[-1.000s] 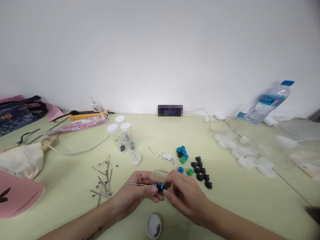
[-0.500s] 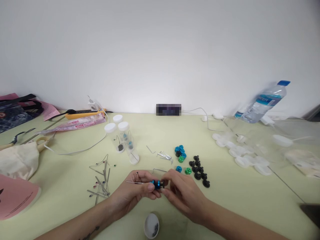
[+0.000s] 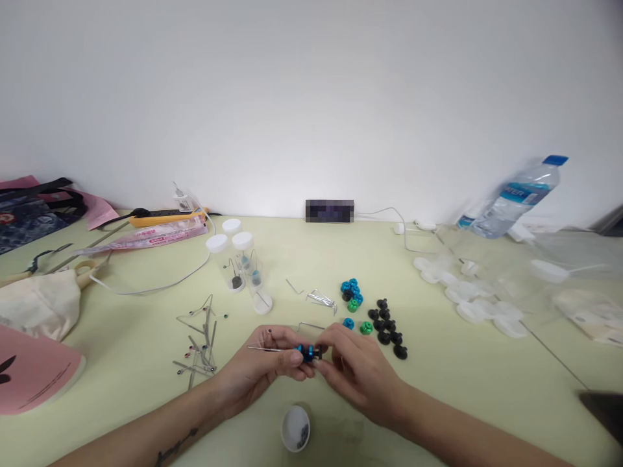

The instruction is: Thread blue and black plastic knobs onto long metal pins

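My left hand [image 3: 263,368] pinches a small blue metal fitting [image 3: 306,352] between thumb and fingers. A thin metal rod [image 3: 263,349] lies along the same hand, pointing left from the fitting. My right hand [image 3: 360,373] grips the black end piece [image 3: 318,353] at the fitting's right side; its fingertips partly cover it. Just behind the hands are a bent metal wire [image 3: 307,325], a blue knob [image 3: 348,323] and a green knob [image 3: 366,328]. A small white cup [image 3: 295,429] holding dark little parts stands in front of them.
Several black mushroom-shaped pieces [image 3: 384,329] lie right of my hands, L-shaped keys [image 3: 321,300] behind. Bent metal rods [image 3: 202,347] lie left, near white-capped clear tubes [image 3: 235,285]. A water bottle [image 3: 520,198] leans on the wall by clear plastic lids [image 3: 470,299].
The whole view has shifted slightly, so the table items appear a little higher. Both hands keep their hold on the blue fitting, with hardly any visible movement.
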The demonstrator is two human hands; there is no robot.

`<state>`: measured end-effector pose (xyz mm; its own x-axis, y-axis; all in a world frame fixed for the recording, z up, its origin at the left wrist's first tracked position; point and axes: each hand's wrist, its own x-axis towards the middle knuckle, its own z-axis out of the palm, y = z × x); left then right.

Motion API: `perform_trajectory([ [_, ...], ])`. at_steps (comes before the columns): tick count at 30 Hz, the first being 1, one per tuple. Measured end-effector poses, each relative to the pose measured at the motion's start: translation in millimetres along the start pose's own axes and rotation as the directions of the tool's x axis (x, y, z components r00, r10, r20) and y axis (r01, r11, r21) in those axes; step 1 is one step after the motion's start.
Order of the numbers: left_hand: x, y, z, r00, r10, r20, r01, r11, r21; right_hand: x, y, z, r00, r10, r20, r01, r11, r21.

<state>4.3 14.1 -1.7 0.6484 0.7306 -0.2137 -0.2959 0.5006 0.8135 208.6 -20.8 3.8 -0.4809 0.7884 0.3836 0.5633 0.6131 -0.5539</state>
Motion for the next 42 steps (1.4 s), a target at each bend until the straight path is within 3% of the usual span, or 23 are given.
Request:
perform_trajectory([
  [42,-1.2,3.0,2.4,0.999,0.036,0.002,-0.036,0.999,-0.003,-1.9,1.1,-5.8,0.997,-0.006,-0.078,0.017,0.99,0.142],
])
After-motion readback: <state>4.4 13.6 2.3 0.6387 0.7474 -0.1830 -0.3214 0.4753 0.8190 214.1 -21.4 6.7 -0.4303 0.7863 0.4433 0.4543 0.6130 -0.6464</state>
